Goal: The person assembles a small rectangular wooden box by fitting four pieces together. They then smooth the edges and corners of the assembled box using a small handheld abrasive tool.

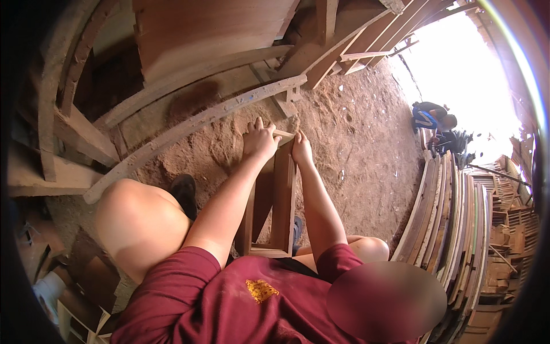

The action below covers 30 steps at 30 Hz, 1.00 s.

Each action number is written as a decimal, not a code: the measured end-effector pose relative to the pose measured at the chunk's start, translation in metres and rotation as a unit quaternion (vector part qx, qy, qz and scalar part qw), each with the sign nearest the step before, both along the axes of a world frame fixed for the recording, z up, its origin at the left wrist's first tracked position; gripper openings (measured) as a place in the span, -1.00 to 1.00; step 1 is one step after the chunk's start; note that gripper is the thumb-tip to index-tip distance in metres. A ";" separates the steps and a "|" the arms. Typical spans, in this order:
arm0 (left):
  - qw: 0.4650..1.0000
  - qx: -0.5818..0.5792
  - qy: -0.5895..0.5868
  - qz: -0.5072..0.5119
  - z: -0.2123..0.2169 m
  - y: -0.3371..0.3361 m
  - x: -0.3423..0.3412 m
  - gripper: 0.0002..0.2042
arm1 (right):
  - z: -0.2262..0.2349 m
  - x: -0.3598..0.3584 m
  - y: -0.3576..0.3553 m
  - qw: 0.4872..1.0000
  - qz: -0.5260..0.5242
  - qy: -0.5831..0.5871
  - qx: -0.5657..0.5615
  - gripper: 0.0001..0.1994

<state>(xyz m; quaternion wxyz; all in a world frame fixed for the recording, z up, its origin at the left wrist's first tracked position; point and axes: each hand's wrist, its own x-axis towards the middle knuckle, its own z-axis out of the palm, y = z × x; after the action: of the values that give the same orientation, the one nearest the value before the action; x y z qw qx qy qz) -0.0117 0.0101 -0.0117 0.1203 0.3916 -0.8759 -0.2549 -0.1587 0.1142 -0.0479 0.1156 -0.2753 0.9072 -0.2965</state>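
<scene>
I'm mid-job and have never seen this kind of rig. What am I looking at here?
There's no machine: a person works bare-handed. The single view comes from the left fisheye camera on their head, looking down, so straight edges bend. Their left hand and right hand touch the far end of a long wooden frame between their legs; how firm each grip is, I can't tell. Below is brown ground, with stacked boards on the right and another person farther off.
</scene>
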 end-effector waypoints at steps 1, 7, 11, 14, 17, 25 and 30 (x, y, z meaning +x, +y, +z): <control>1.000 0.006 0.008 -0.003 0.001 0.002 -0.001 -0.51 | -0.001 -0.009 -0.005 1.000 -0.007 -0.001 0.002 -0.47; 0.999 0.039 -0.008 0.004 0.003 -0.005 0.004 -0.43 | 0.019 0.026 0.001 1.000 -0.005 -0.028 0.011 -0.47; 0.999 0.015 0.021 0.033 -0.003 -0.004 0.002 -0.27 | 0.013 0.064 0.058 0.999 0.013 -0.041 0.022 -0.45; 0.996 0.035 0.042 0.074 -0.004 -0.006 0.003 -0.23 | 0.027 0.106 0.100 0.997 0.030 -0.060 0.032 -0.45; 0.997 0.061 0.016 0.041 -0.003 -0.006 0.001 -0.33 | 0.025 0.122 0.129 0.998 0.031 -0.049 0.038 -0.45; 0.999 0.022 -0.006 0.027 0.005 -0.003 0.005 -0.43 | 0.001 0.039 0.046 1.000 0.025 -0.016 0.006 -0.37; 0.999 0.011 -0.033 0.017 0.001 -0.004 0.000 -0.33 | -0.008 -0.013 -0.001 0.991 -0.056 -0.106 -0.052 -0.22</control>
<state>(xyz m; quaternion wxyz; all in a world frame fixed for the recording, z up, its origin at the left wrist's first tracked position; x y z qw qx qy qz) -0.0118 0.0066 -0.0110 0.0916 0.4161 -0.8698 -0.2489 -0.1720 0.1132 -0.0558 0.1792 -0.1965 0.8872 -0.3771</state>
